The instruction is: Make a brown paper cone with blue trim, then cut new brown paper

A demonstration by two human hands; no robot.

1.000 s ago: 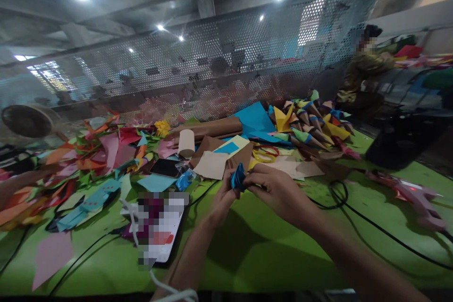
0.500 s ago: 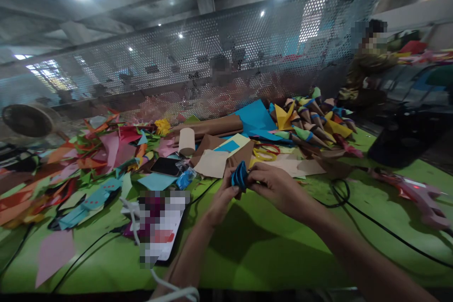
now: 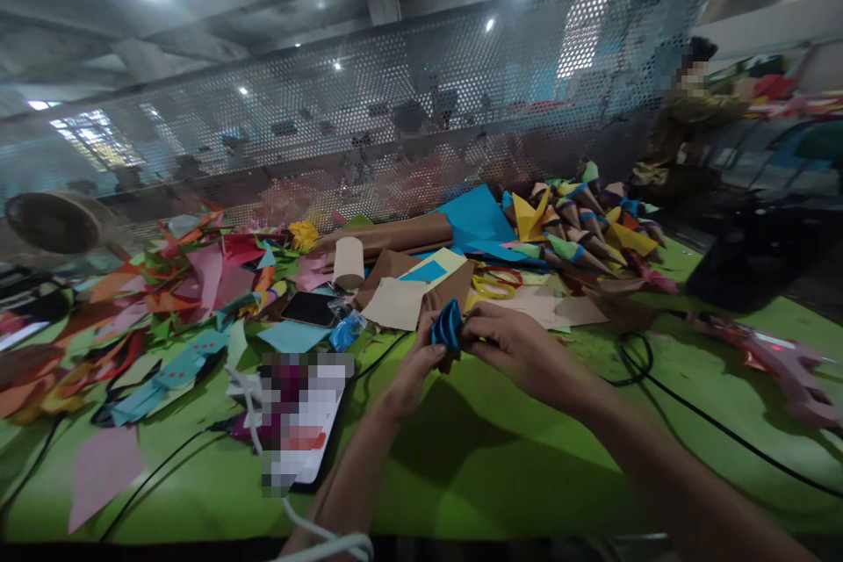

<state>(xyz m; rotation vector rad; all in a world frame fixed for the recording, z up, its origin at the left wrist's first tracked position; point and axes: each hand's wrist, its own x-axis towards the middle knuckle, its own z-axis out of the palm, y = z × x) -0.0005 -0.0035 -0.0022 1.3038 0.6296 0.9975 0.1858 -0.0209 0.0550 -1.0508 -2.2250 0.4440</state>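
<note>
A small blue folded-paper piece (image 3: 446,327), layered like a flower, is held up between my two hands above the green table. My left hand (image 3: 419,360) is closed round its lower left side, the thumb at its base. From the right, my right hand (image 3: 504,338) pinches at its edge with bent fingers. A bit of brown paper shows under the blue folds; how it joins them is hidden. Just behind the hands lie a beige paper sheet (image 3: 393,305) and yellow-handled scissors (image 3: 493,283).
A pink glue gun (image 3: 777,364) with a black cord lies at right. A power strip (image 3: 316,421) and phone (image 3: 308,309) are at left, near heaped coloured paper (image 3: 211,281). Paper cones (image 3: 580,224) pile at the back right. Another person (image 3: 688,123) is beyond.
The blue folded-paper piece has turned slightly, showing more of its layered folds than a second ago. Both hands stay almost in place, still on it.
</note>
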